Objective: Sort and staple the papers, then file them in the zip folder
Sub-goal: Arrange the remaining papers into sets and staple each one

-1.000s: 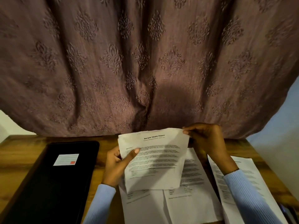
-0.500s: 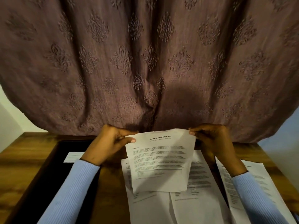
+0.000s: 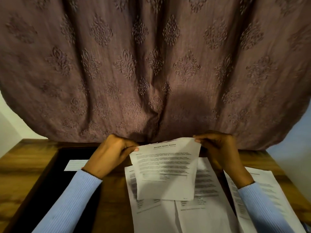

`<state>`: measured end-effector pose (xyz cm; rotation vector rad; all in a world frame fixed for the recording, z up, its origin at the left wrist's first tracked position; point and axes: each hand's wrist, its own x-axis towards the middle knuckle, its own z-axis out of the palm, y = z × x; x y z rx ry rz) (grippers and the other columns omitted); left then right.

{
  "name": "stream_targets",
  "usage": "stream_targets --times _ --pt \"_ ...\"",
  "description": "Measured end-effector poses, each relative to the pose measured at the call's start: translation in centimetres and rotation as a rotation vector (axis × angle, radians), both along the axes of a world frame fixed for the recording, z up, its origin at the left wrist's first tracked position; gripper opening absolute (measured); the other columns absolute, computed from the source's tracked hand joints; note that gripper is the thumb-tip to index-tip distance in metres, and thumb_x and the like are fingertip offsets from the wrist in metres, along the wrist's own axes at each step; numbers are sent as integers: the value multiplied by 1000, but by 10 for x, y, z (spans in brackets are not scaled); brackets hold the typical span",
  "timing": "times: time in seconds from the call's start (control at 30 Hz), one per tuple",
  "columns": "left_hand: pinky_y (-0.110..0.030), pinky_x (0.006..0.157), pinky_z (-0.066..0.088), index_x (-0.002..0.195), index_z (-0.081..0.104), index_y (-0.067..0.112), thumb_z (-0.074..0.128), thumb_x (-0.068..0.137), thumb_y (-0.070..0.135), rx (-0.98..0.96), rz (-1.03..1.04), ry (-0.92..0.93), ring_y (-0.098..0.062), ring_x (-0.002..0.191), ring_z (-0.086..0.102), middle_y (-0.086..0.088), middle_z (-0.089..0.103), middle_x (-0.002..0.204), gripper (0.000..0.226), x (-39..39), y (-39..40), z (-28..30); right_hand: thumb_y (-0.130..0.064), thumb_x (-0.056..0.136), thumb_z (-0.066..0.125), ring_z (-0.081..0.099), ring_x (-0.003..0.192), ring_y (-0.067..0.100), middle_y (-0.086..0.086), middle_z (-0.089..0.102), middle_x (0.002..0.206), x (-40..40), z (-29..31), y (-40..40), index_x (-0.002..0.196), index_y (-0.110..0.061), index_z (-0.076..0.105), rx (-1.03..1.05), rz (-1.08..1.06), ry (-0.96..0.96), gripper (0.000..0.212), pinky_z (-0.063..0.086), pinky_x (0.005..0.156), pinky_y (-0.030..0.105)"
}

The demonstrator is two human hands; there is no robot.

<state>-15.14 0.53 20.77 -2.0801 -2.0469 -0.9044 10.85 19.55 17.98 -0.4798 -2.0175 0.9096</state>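
Sheet (image 3: 165,169) headed "Sample Health Report", held raised above the table (image 3: 20,167); top corners pinched by curled fingers of left hand (image 3: 109,155) and right hand (image 3: 218,148). Loose papers (image 3: 198,214) laid flat beneath and to the right. Black folder (image 3: 42,195) with white label placed at left. Patterned curtain (image 3: 151,68) hung behind.

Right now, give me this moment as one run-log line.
stage: sorting | left hand: pinches held sheet top corner | right hand: pinches other top corner | black zip folder: flat at left | stapling: not yet
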Motion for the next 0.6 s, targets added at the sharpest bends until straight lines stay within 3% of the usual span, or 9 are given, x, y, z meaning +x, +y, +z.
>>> stream_targets --times 0.1,0.23,0.37,0.47,0.53,0.6 --pt "-19 59 49 83 75 23 44 84 47 39 -26 82 -4 68 66 10 73 76 39 -1 2 10 -42 79 65 69 87 15 -9 71 97 -1 6 0 89 -39 72 -30 -18 12 13 58 73 44" --pt "-11 63 46 83 75 24 32 89 59 63 -78 77 1 70 64 12 72 76 56 -6 2 11 -18 76 65 69 84 8 -21 71 90 -1 8 -1 85 -28 74 -2 -58 -24 16 59 73 39" --pt "7 64 34 79 76 22 49 83 48 107 -110 26 10 75 59 15 72 73 38 -5 1 17 -20 74 65 70 86 13 -15 72 91 -1 11 -3 82 -33 74 -91 -30 7 18 59 73 42" --pt "-1 59 43 87 70 35 51 82 58 67 -133 -134 15 65 60 35 63 70 30 -5 -1 24 -6 73 70 70 87 25 6 73 91 -6 19 -3 78 -22 75 -286 9 95 17 56 72 54" --pt "-18 56 54 78 68 54 66 80 45 10 -134 -260 2 60 66 24 70 72 9 -8 -3 24 1 75 70 70 85 24 9 73 89 -10 24 -1 78 -15 75 -326 2 140 17 55 71 56" --pt "-28 56 57 72 68 51 74 77 21 -5 -77 -342 -11 57 68 10 73 73 32 -9 -3 20 1 77 68 70 84 21 6 74 88 -15 26 2 79 -17 75 -336 -6 155 19 55 74 54"
